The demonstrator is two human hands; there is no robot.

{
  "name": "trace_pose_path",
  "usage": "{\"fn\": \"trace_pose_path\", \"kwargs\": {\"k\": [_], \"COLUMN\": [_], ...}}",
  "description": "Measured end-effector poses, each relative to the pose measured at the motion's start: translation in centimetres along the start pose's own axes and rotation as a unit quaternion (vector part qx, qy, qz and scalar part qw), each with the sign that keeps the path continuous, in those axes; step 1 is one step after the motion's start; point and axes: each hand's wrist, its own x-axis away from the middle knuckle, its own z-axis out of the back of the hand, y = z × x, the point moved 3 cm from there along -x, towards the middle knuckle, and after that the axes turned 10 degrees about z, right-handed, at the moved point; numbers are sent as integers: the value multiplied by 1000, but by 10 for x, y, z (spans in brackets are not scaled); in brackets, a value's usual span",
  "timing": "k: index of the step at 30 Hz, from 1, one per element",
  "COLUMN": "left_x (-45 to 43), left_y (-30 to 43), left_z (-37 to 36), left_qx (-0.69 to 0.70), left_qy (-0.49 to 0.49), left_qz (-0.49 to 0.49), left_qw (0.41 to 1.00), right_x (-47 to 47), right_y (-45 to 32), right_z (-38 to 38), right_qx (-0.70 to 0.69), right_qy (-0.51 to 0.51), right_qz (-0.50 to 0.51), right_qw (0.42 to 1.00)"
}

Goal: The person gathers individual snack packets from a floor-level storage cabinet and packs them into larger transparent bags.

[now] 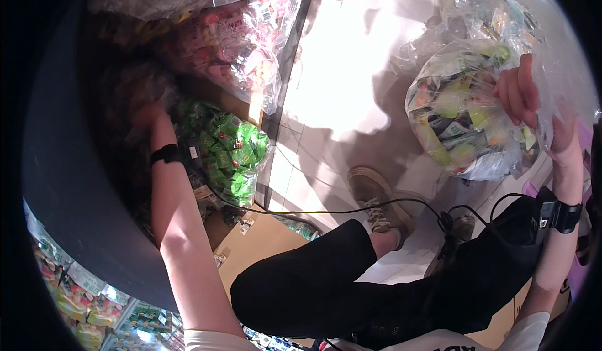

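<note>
My right hand (522,97) is closed on the gathered neck of a clear plastic bag (451,116), which hangs above the floor at the right. Small green, black and orange packets fill that bag. At the left, my left hand (149,116) reaches into a dark cabinet and touches a crumpled clear plastic bag (141,83); shadow hides its fingers. Right beside it lies a clear bag of bright green wrapped packets (235,149). Above is a bag of pink packets (230,45).
An open cabinet door (268,247) with metal hinges stands below the green bag. A black cable (329,212) runs across from the left forearm to the right wrist. More packaged goods (94,299) are at the lower left. Another filled clear bag (508,22) sits at the upper right.
</note>
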Motion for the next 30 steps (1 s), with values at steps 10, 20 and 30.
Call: {"fn": "trace_pose_path", "kwargs": {"k": [10,20,30], "left_x": [-39,199,247], "left_y": [18,103,4], "left_z": [70,146,158], "left_qx": [82,245,63], "left_qy": [84,-205,-191], "left_qz": [-43,-212,-149], "left_qw": [992,923,968], "right_x": [0,0,-16], "right_y": [-5,-6,-65], "right_z": [-1,0,-20], "right_qx": [-69,157,-62], "right_qy": [12,-18,391], "right_qz": [7,-117,-44], "right_qw": [998,980,917]}}
